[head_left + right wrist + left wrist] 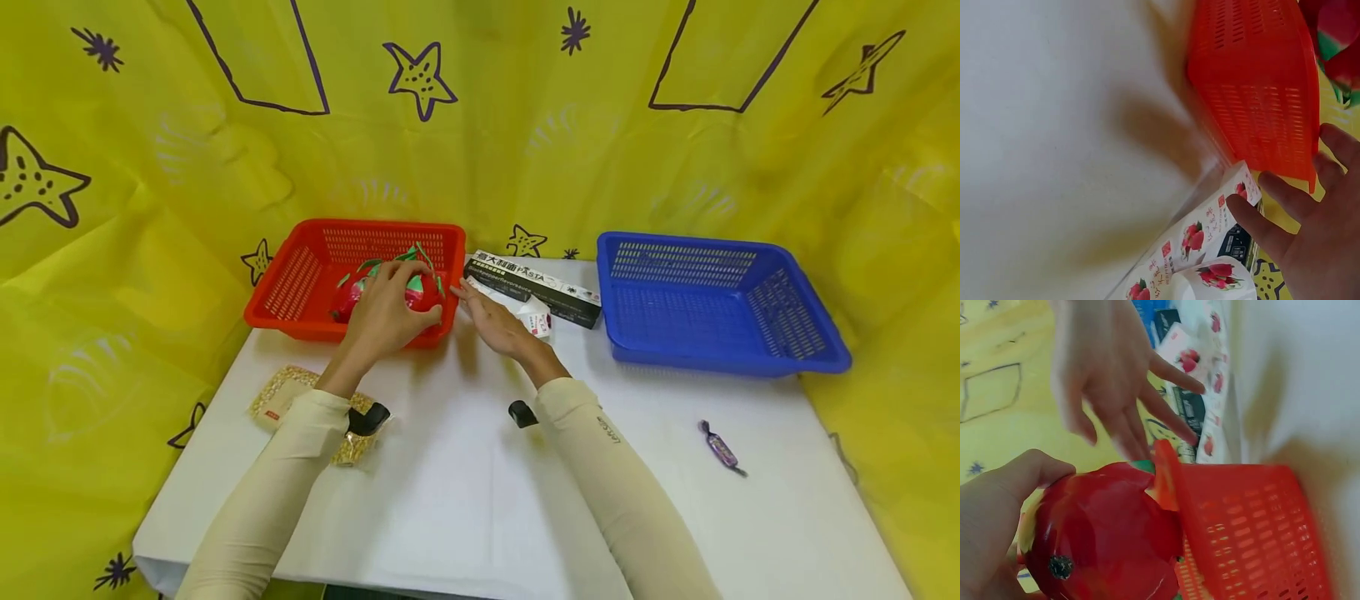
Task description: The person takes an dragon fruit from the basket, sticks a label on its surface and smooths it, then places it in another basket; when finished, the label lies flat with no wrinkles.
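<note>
My left hand [384, 315] reaches over the red basket [288, 323] and grips a glossy red dragon fruit [1104, 531], its thumb and fingers round the sides. Green-tipped scales of dragon fruit [420, 292] show beyond the hand in the head view. More red and green fruit [347, 293] lies to the left, partly hidden by the hand. My right hand [495, 321] is at the basket's right rim with its fingers stretched out and spread. Nothing is held in it. Whether its fingertips touch the rim I cannot tell.
Right of the red basket lie a dark pasta box [562, 298] and a white carton with dragon fruit pictures [1194, 237]. A blue basket [731, 362] stands at the back right. A wrapped candy [722, 448] lies before it. A bag of yellow grains [281, 387] lies under my left forearm.
</note>
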`<state>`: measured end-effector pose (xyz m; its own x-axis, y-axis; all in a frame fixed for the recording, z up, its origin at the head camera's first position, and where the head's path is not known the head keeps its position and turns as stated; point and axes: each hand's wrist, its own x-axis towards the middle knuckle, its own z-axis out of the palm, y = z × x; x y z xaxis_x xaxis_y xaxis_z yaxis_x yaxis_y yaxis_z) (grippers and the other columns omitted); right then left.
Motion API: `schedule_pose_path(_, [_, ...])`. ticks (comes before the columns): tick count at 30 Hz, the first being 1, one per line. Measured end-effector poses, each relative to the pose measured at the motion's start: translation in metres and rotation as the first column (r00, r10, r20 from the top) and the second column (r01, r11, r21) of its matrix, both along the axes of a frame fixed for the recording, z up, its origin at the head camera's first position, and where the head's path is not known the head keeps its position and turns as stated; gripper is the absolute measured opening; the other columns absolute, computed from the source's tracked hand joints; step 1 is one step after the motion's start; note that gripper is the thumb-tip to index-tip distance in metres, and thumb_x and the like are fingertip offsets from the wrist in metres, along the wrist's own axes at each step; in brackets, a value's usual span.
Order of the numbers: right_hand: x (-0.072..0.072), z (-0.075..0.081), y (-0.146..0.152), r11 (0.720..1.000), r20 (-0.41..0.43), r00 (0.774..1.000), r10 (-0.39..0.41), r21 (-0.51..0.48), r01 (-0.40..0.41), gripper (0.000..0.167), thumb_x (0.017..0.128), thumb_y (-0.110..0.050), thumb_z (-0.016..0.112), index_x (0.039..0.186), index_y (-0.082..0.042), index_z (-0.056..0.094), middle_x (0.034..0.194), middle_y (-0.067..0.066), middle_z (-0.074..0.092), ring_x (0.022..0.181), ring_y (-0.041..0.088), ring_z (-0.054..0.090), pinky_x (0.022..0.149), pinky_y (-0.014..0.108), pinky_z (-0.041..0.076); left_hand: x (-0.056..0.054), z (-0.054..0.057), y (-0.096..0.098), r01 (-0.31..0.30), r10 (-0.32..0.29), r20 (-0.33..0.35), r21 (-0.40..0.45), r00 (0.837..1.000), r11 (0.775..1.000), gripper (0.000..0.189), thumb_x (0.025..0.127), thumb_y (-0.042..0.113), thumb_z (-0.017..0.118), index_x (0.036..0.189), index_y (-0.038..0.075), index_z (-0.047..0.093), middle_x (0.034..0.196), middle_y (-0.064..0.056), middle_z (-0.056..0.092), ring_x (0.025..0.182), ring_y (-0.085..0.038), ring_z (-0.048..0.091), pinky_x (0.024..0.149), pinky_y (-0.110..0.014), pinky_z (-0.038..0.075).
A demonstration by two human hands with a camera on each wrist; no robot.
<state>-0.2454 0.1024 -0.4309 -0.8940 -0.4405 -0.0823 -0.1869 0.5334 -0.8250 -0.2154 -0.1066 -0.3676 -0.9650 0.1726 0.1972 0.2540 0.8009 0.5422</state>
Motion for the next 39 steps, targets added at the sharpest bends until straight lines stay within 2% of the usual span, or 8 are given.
schedule_pose_path(3, [-0.004, 0.004, 0.004, 1.0, 0.022, 1.0, -0.006, 0.0, 0.006, 0.066, 0.113, -0.053, 0.008, 0.167, -0.026, 0.035, 0.177, -0.013, 0.015, 0.162, 0.024, 0.025, 0.13, 0.056, 0.018, 0.014, 0.004, 0.003, 0.003, -0.003, -0.032, 0.027, 0.999, 1.0, 0.056, 0.088, 0.035, 0.081, 0.138, 0.021, 0.061, 0.15, -0.016, 0.052, 0.127, -0.042, 0.053, 0.093, -0.06, 0.055])
schedule_pose_path(10, [-0.009, 0.008, 0.007, 0.997, -0.05, 0.999, 0.019, 0.072, -0.015, 0.063, 0.112, -0.043, 0.011, 0.169, -0.022, 0.03, 0.178, -0.007, 0.018, 0.162, 0.024, 0.022, 0.129, 0.055, 0.023, 0.06, 0.005, 0.021, 0.053, -0.051, -0.051, 0.054, 0.997, 0.997, 0.057, 0.086, 0.036, 0.083, 0.137, 0.024, 0.062, 0.15, -0.011, 0.053, 0.113, -0.036, 0.056, 0.082, -0.051, 0.059])
schedule_pose_path(17, [-0.012, 0.006, 0.009, 0.994, -0.073, 0.995, 0.067, 0.089, -0.06, 0.059, 0.116, -0.045, 0.018, 0.168, -0.024, 0.034, 0.178, -0.005, 0.017, 0.163, 0.024, 0.019, 0.13, 0.055, 0.019, 0.114, -0.015, 0.032, 0.12, -0.118, -0.02, 0.07, 0.993, 0.99, 0.056, 0.083, 0.035, 0.086, 0.134, 0.025, 0.066, 0.144, -0.009, 0.056, 0.119, -0.033, 0.057, 0.081, -0.045, 0.062])
schedule_pose_path(20, [-0.011, 0.005, 0.008, 0.993, -0.073, 0.995, 0.07, 0.095, -0.063, 0.056, 0.116, -0.046, 0.024, 0.167, -0.025, 0.036, 0.178, -0.007, 0.017, 0.163, 0.024, 0.021, 0.13, 0.057, 0.019, 0.128, -0.03, 0.036, 0.116, -0.118, 0.016, 0.062, 0.993, 0.991, 0.055, 0.083, 0.036, 0.087, 0.132, 0.026, 0.066, 0.145, -0.008, 0.056, 0.119, -0.033, 0.057, 0.079, -0.043, 0.063])
schedule_pose_path(24, [-0.008, 0.002, 0.007, 0.993, -0.067, 0.995, 0.068, 0.099, -0.061, 0.056, 0.115, -0.045, 0.03, 0.167, -0.025, 0.035, 0.178, -0.006, 0.017, 0.163, 0.026, 0.021, 0.129, 0.059, 0.019, 0.137, -0.053, 0.047, 0.103, -0.105, 0.051, 0.035, 0.993, 0.994, 0.055, 0.083, 0.036, 0.086, 0.133, 0.026, 0.066, 0.145, -0.008, 0.057, 0.114, -0.032, 0.058, 0.073, -0.042, 0.062])
schedule_pose_path(28, [-0.007, 0.002, 0.006, 0.993, -0.073, 0.995, 0.065, 0.099, -0.058, 0.056, 0.115, -0.046, 0.032, 0.167, -0.024, 0.036, 0.178, -0.007, 0.017, 0.162, 0.028, 0.022, 0.128, 0.061, 0.021, 0.137, -0.068, 0.061, 0.108, -0.108, 0.057, -0.003, 0.993, 0.994, 0.056, 0.083, 0.038, 0.085, 0.134, 0.027, 0.065, 0.143, -0.008, 0.057, 0.115, -0.032, 0.057, 0.07, -0.044, 0.063])
schedule_pose_path(35, [-0.001, 0.0, 0.006, 0.992, -0.076, 0.994, 0.083, 0.106, -0.075, 0.057, 0.115, -0.046, 0.034, 0.167, -0.023, 0.035, 0.178, -0.005, 0.015, 0.16, 0.032, 0.028, 0.126, 0.061, 0.027, 0.145, -0.084, 0.074, 0.134, -0.132, 0.041, -0.055, 0.99, 0.99, 0.051, 0.081, 0.036, 0.087, 0.127, 0.027, 0.066, 0.135, -0.008, 0.06, 0.111, -0.031, 0.057, 0.063, -0.043, 0.062])
schedule_pose_path(39, [-0.001, 0.003, 0.009, 0.991, -0.093, 0.992, 0.083, 0.116, -0.072, 0.059, 0.115, -0.047, 0.035, 0.167, -0.021, 0.035, 0.178, -0.005, 0.016, 0.155, 0.032, 0.039, 0.124, 0.059, 0.033, 0.147, -0.088, 0.083, 0.157, -0.156, 0.021, -0.099, 0.988, 0.983, 0.049, 0.082, 0.038, 0.087, 0.126, 0.029, 0.067, 0.131, -0.006, 0.06, 0.108, -0.03, 0.058, 0.058, -0.04, 0.059])
